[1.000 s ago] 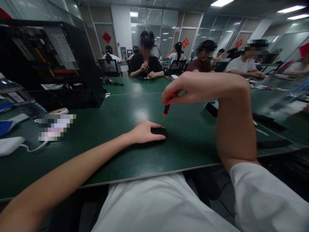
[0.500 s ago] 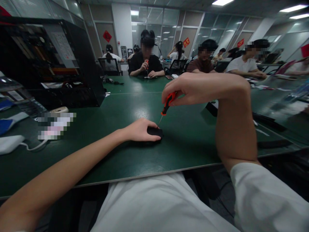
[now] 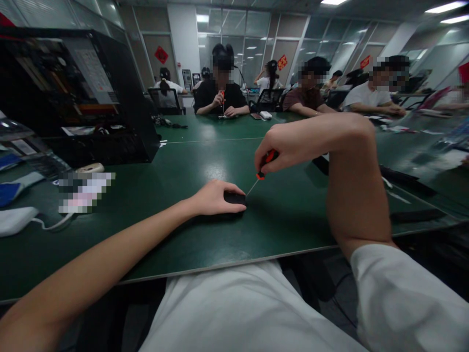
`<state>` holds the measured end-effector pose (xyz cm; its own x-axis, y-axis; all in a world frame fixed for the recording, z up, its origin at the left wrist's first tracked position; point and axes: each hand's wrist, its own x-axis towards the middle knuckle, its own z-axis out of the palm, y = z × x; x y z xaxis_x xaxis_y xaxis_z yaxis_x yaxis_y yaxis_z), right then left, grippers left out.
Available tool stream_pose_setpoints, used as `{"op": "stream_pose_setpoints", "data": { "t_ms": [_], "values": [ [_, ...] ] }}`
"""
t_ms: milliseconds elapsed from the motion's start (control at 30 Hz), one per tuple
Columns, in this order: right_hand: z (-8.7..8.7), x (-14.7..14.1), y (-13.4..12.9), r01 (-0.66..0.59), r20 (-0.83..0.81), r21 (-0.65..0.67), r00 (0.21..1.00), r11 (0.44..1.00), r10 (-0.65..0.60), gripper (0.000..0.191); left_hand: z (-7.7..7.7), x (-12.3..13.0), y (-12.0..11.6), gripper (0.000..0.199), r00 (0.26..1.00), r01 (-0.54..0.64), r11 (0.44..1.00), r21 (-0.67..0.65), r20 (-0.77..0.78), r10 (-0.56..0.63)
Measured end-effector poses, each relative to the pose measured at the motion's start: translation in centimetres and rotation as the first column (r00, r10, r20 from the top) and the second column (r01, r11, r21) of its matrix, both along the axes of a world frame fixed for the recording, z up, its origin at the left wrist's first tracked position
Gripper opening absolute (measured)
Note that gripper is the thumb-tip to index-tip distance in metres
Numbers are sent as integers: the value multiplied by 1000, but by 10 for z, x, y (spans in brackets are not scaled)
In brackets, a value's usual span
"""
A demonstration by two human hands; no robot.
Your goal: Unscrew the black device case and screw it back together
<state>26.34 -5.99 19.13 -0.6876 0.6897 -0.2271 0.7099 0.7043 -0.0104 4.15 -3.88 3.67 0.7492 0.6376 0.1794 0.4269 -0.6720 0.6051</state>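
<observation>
My left hand [image 3: 216, 198] lies on the table, thumb and fingers closed along the two sides of a small black object [image 3: 235, 197], about as big as a computer mouse; what exactly it is I cannot make out. Above and to the right, my right hand [image 3: 280, 146] grips a red and black screwdriver [image 3: 260, 175] by its handle, which the fingers partly cover. Its thin shaft slants down to the left, the tip at the right end of the black object. Whether the tip touches it is too fine to tell.
On the green table [image 3: 176, 234] stands an open black computer case [image 3: 124, 98] at the left, with a plastic bottle [image 3: 32, 146] and a white device with a cable [image 3: 18, 220] nearer me. Black strips [image 3: 417, 215] lie at the right. A person [image 3: 222, 98] opposite holds a screwdriver.
My right hand has moved a little right and down with the screwdriver, which leans over more. Its tip has gone from the top of the black object to its right end. My left hand stays put.
</observation>
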Motion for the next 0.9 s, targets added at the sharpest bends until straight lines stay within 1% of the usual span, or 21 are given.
{"op": "stream_pose_setpoints", "data": {
  "t_ms": [100,200,333,600,800,900],
  "values": [
    [0,5,4,24,31,-7,999,1000,-24,28,0,0,0,43,1000,1,1000,1,-1,-1],
    [1,8,7,19,26,-17,999,1000,-19,29,0,-1,1,43,1000,1,1000,-6,0,-1],
    [1,6,8,0,31,-33,1000,999,1,29,0,-1,0,43,1000,0,1000,-10,0,0],
    [-1,6,8,-50,-9,-9,999,999,50,29,0,-1,0,44,1000,-2,1000,-17,-2,2],
    [1,6,3,9,-28,-28,1000,1000,-10,30,-1,-1,0,43,1000,6,1000,-14,-8,-6],
    [1,5,4,12,-29,-36,999,999,-13,30,-1,-1,0,43,1000,6,1000,-10,-14,-6]
  ]
}}
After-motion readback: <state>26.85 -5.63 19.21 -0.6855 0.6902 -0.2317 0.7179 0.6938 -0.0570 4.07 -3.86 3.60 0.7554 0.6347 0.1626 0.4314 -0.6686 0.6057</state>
